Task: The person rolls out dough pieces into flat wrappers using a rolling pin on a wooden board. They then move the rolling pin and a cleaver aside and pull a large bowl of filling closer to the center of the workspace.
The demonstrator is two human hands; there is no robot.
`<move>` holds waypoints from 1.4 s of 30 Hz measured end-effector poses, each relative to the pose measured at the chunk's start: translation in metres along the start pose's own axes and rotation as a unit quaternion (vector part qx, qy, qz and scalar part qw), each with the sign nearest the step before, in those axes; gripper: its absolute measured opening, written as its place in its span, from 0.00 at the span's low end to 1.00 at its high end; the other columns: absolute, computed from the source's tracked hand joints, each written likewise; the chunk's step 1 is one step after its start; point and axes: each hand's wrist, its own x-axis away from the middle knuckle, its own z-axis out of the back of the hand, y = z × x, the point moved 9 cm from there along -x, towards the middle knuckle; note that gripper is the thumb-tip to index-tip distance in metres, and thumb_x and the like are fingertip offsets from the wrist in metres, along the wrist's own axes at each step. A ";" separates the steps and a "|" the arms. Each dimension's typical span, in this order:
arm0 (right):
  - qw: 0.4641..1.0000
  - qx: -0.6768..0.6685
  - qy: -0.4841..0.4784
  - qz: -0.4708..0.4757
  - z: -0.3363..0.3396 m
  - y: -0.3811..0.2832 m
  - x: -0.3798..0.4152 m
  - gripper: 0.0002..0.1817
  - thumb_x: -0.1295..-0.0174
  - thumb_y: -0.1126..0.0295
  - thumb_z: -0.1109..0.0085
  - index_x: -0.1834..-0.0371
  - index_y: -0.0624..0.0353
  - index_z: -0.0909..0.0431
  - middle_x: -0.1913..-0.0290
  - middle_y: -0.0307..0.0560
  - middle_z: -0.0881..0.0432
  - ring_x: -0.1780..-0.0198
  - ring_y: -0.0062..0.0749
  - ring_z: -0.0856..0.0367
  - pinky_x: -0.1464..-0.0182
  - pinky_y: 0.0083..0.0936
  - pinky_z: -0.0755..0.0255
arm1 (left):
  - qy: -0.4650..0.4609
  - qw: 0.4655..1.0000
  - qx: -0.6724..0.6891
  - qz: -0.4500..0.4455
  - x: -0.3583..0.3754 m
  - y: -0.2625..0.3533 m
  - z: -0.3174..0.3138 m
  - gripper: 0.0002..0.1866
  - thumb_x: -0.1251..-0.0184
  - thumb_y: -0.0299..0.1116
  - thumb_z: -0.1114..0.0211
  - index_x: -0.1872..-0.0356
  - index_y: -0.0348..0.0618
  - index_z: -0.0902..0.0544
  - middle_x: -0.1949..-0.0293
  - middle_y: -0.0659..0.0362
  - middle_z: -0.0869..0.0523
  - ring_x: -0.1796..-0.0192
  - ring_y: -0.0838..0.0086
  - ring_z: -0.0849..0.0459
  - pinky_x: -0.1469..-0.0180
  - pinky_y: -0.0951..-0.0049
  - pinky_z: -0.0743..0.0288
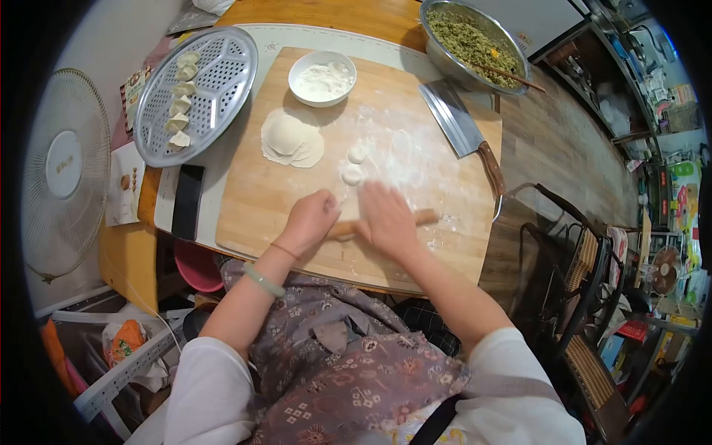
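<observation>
My right hand (pixel 387 220) lies flat, fingers stretched out, over the wooden rolling pin (pixel 426 217) on the floured board (pixel 252 185). My left hand (pixel 313 215) is closed beside the pin's left end, its fingertips near a pale bit of dough; most of what it pinches is hidden. Two small dough discs (pixel 356 155) (pixel 351 175) lie just beyond my hands. Rolled wrappers (pixel 292 138) are stacked at the board's left, below a white bowl of flour (pixel 322 78).
A perforated metal tray (pixel 230 63) with several dumplings (pixel 178 122) stands at the left, above a black phone (pixel 188 202). A cleaver (pixel 454 119) lies at the board's right edge. Behind it is a metal bowl of filling (pixel 475 44) with chopsticks. A fan (pixel 64 163) stands far left.
</observation>
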 end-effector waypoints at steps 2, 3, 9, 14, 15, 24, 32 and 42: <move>0.999 0.003 0.038 -0.026 0.005 0.006 -0.017 0.36 0.45 0.54 0.42 0.37 0.68 0.36 0.35 0.60 0.34 0.34 0.49 0.36 0.33 0.43 0.45 | 0.058 0.997 -0.047 -0.031 -0.002 0.011 0.006 0.08 0.46 0.31 0.34 0.69 0.38 0.20 0.75 0.53 0.18 0.72 0.66 0.20 0.65 0.71 0.26; 0.995 0.006 0.075 -0.058 0.009 0.011 -0.023 0.37 0.45 0.53 0.42 0.37 0.68 0.37 0.35 0.61 0.34 0.34 0.50 0.36 0.33 0.43 0.45 | 0.041 0.997 -0.042 -0.045 -0.004 0.012 0.002 0.08 0.46 0.33 0.35 0.69 0.39 0.20 0.75 0.51 0.18 0.71 0.61 0.20 0.64 0.68 0.25; 0.999 -0.006 -0.036 -0.016 0.006 -0.021 0.085 0.37 0.44 0.52 0.42 0.34 0.61 0.38 0.33 0.54 0.35 0.31 0.44 0.40 0.32 0.39 0.48 | -0.053 0.858 0.495 0.125 0.014 -0.041 -0.054 0.11 0.28 0.33 0.47 0.50 0.38 0.27 0.55 0.58 0.20 0.54 0.74 0.21 0.54 0.73 0.25; 0.999 -0.013 -0.032 -0.025 0.010 -0.021 0.083 0.29 0.40 0.57 0.44 0.35 0.54 0.34 0.36 0.47 0.32 0.33 0.37 0.36 0.33 0.37 0.46 | 0.107 0.769 0.629 0.042 -0.015 -0.016 0.032 0.17 0.28 0.31 0.49 0.41 0.37 0.32 0.45 0.52 0.24 0.43 0.67 0.24 0.41 0.68 0.30; 1.000 -0.013 -0.010 -0.020 0.011 -0.020 0.081 0.28 0.40 0.59 0.44 0.37 0.54 0.33 0.37 0.47 0.30 0.35 0.37 0.34 0.34 0.36 0.45 | 0.107 0.771 0.627 0.041 -0.028 -0.015 0.041 0.17 0.28 0.31 0.49 0.41 0.37 0.32 0.45 0.52 0.24 0.43 0.67 0.24 0.41 0.68 0.30; 0.996 -0.088 -0.022 0.017 0.007 0.015 0.071 0.19 0.43 0.67 0.46 0.47 0.56 0.27 0.42 0.50 0.27 0.40 0.42 0.30 0.39 0.39 0.39 | 0.112 0.981 -0.139 -0.075 -0.042 0.044 -0.013 0.18 0.41 0.27 0.38 0.49 0.39 0.24 0.50 0.48 0.21 0.48 0.60 0.24 0.45 0.65 0.30; 0.993 0.011 0.021 -0.112 0.027 0.065 0.033 0.32 0.45 0.59 0.40 0.36 0.55 0.34 0.35 0.61 0.36 0.34 0.52 0.38 0.33 0.42 0.44 | -0.134 0.987 -0.019 -0.090 -0.002 0.065 -0.079 0.09 0.45 0.33 0.34 0.65 0.39 0.18 0.69 0.49 0.17 0.66 0.60 0.18 0.60 0.66 0.25; 0.998 -0.003 0.008 -0.065 0.015 0.054 0.043 0.31 0.41 0.60 0.46 0.36 0.63 0.37 0.35 0.62 0.36 0.34 0.53 0.37 0.34 0.42 0.42 | -0.038 0.988 -0.079 -0.129 -0.014 0.061 -0.057 0.09 0.48 0.34 0.34 0.73 0.39 0.20 0.72 0.48 0.17 0.67 0.55 0.19 0.64 0.62 0.25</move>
